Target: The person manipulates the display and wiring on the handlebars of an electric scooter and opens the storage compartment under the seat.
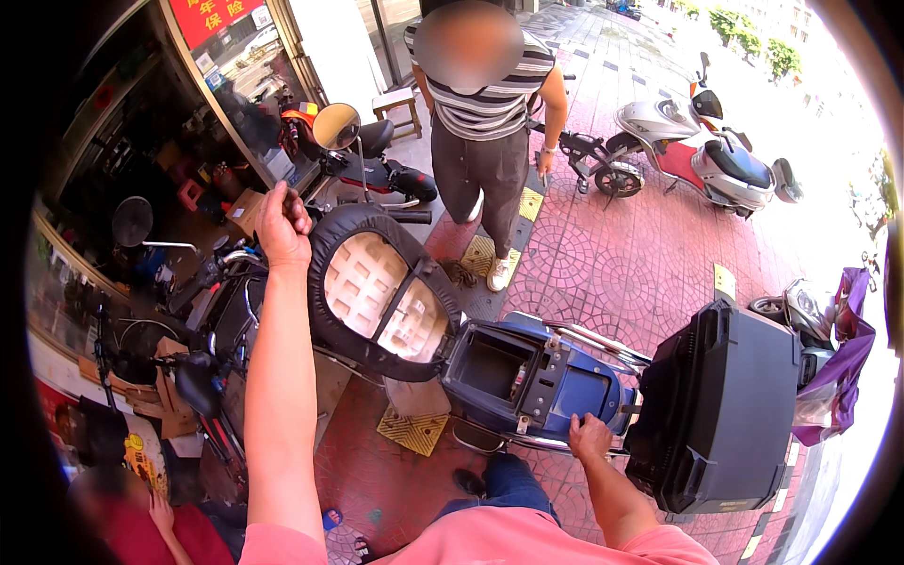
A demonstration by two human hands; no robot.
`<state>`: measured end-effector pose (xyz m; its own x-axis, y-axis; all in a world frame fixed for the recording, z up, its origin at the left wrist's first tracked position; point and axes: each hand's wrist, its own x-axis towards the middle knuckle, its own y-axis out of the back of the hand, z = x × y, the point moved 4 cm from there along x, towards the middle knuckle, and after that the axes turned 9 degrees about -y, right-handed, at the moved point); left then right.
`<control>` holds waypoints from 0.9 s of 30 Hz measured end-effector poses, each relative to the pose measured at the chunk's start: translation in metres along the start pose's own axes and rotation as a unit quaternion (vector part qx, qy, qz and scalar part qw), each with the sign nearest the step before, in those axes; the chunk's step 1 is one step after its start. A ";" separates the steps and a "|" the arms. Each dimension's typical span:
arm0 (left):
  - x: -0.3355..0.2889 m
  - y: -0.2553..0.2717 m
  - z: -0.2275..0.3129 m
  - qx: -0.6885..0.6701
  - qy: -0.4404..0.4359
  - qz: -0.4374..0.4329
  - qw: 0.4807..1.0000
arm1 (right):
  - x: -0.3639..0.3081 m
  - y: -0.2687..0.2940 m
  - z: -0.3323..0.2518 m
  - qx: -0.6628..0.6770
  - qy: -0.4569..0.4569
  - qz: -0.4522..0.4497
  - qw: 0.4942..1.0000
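Observation:
A blue scooter (pixel 584 391) stands before me with its black-edged seat (pixel 377 282) tipped up, the pale ribbed underside showing. Below the seat's hinge end, the dark storage well (pixel 492 365) lies uncovered. My left hand (pixel 284 231) is raised beside the seat's outer edge, fingers loosely bent and apart, with nothing visible in them. Whether it touches the seat cannot be told. My right hand (pixel 590 436) rests at the scooter's near rear side, its fingers bent over the chrome grab rail (pixel 527 439). Behind that hand a large black top box (pixel 720 410) is mounted.
A person in a striped shirt (pixel 485 94) stands beyond the scooter. Parked scooters and bikes (pixel 702 151) surround us, several by the shop doorway. Someone in dark red (pixel 155 527) is at lower left. Yellow-black ramps (pixel 414 430) lie on the red paving.

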<state>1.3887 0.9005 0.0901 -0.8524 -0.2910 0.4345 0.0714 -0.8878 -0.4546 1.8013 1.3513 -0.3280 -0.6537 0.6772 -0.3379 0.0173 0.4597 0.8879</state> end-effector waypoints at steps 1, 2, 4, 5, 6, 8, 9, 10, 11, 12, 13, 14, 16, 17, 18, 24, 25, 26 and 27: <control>0.001 0.002 0.002 0.000 -0.003 0.002 1.000 | 0.002 -0.004 0.001 0.004 0.002 0.005 1.000; 0.002 0.005 0.004 -0.009 -0.004 -0.001 1.000 | 0.001 -0.003 -0.004 0.000 -0.014 0.000 1.000; 0.001 0.003 0.006 -0.020 -0.002 0.006 1.000 | -0.006 0.008 -0.011 -0.005 -0.026 -0.011 1.000; 0.002 -0.001 0.006 -0.022 0.004 0.006 1.000 | -0.013 0.012 -0.010 -0.007 -0.036 -0.019 0.999; 0.000 -0.003 0.003 -0.013 0.009 0.005 1.000 | -0.020 0.005 -0.005 -0.013 -0.052 -0.010 0.999; 0.002 -0.010 0.000 -0.018 0.013 -0.009 1.000 | -0.030 0.005 0.002 -0.012 -0.056 0.009 0.998; 0.005 -0.010 -0.004 -0.014 0.021 -0.002 1.000 | -0.033 0.004 0.007 -0.015 -0.047 0.006 0.999; 0.007 -0.006 -0.006 -0.010 0.019 -0.007 1.000 | -0.031 0.003 0.010 -0.019 -0.036 0.000 0.999; 0.006 -0.004 -0.006 -0.010 0.023 -0.015 1.000 | -0.028 0.006 0.005 -0.032 -0.038 -0.014 0.999; 0.009 -0.003 -0.007 -0.005 0.026 -0.018 0.999 | -0.023 0.006 0.001 -0.041 -0.045 -0.006 0.998; 0.011 -0.003 -0.004 0.002 0.024 -0.027 0.999 | -0.016 0.004 -0.007 -0.042 -0.045 0.006 0.998; 0.013 0.004 0.003 -0.002 0.027 -0.038 0.999 | -0.015 0.003 -0.014 -0.036 -0.043 0.002 0.998; 0.011 0.000 0.005 0.000 0.023 -0.043 0.999 | -0.015 0.011 -0.021 -0.019 -0.045 0.005 0.999; 0.009 -0.006 0.005 -0.005 0.020 -0.048 0.999 | -0.012 0.012 -0.021 -0.026 -0.053 0.006 0.998; 0.007 -0.013 0.002 -0.012 0.021 -0.057 0.998 | -0.009 0.013 -0.019 -0.032 -0.060 0.007 0.998; 0.007 -0.022 0.012 -0.040 0.016 -0.067 0.997 | -0.016 0.036 -0.048 -0.013 -0.030 -0.035 0.999; 0.005 -0.014 0.017 -0.050 0.014 -0.073 0.996 | -0.017 0.036 -0.054 -0.024 -0.023 -0.034 0.999; -0.006 -0.009 0.018 -0.050 0.008 -0.053 0.997 | -0.018 0.035 -0.060 -0.035 -0.020 -0.028 0.999; -0.005 0.005 0.024 -0.030 -0.007 -0.037 0.999 | -0.022 0.036 -0.077 -0.045 -0.004 -0.027 0.999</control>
<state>1.4058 0.8892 0.1043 -0.8463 -0.2312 0.4799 -0.0229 -0.8843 -0.4664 1.7581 1.3089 -0.2651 -0.6463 0.6569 -0.3883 -0.0862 0.4427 0.8925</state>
